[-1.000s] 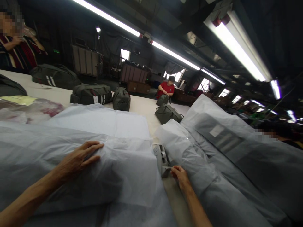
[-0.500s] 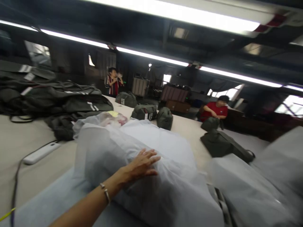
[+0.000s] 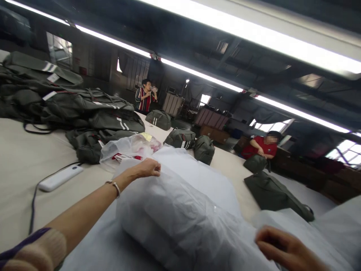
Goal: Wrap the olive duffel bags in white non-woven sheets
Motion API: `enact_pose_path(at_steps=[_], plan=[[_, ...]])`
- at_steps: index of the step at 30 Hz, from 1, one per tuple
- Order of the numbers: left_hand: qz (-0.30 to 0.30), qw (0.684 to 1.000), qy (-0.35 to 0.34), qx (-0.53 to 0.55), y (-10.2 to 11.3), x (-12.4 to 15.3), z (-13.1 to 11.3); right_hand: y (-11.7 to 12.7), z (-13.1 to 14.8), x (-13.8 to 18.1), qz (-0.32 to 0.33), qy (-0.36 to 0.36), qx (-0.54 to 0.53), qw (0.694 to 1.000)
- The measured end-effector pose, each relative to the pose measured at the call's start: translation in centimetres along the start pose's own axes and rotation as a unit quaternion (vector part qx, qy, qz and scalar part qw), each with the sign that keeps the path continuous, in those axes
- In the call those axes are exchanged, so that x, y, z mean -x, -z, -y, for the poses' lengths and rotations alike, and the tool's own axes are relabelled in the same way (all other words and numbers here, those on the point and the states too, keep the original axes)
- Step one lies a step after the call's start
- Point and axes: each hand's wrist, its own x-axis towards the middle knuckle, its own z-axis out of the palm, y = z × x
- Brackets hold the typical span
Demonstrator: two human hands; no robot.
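A bulky bundle wrapped in thin white plastic film lies in front of me on a stack of white sheets. My left hand reaches to the bundle's far left end, fingers curled and pinching the film there. My right hand is at the bottom right, blurred, with fingers bent over the film near the bundle's near end. A bracelet sits on my left wrist.
A white power bank with a cable lies on the beige table at left. A heap of dark green bags is behind it, with a clear plastic bag nearby. More bags and two people are further off.
The camera has swung left and tilted. My left hand went from lying flat on top of the bundle to gripping its far end. My right hand came back into view at bottom right.
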Motion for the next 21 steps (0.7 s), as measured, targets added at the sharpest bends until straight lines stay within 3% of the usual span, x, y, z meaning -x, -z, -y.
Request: enact_pose_path(at_steps=[4,7,10,15,21], plan=[[0.001,0.996,-0.003,0.094,-2.1,-0.6,1.7,-5.0,13.5,-5.7,0.176,0.080,-0.001,0.981],[0.004,0.986,-0.001,0.164,-3.5,-0.7,2.6,-9.3,18.9,-11.1,0.268,0.075,0.009,0.961],[0.001,0.976,-0.001,0.217,-4.2,-0.7,3.0,-12.5,20.3,-16.3,0.317,0.081,0.081,0.941],[0.013,0.962,0.003,0.274,-4.4,-0.9,3.4,-15.8,20.1,-23.4,0.325,0.072,0.208,0.920],[0.029,0.952,0.013,0.305,-4.7,-0.9,3.8,-17.4,20.3,-26.6,0.347,0.048,0.248,0.903]])
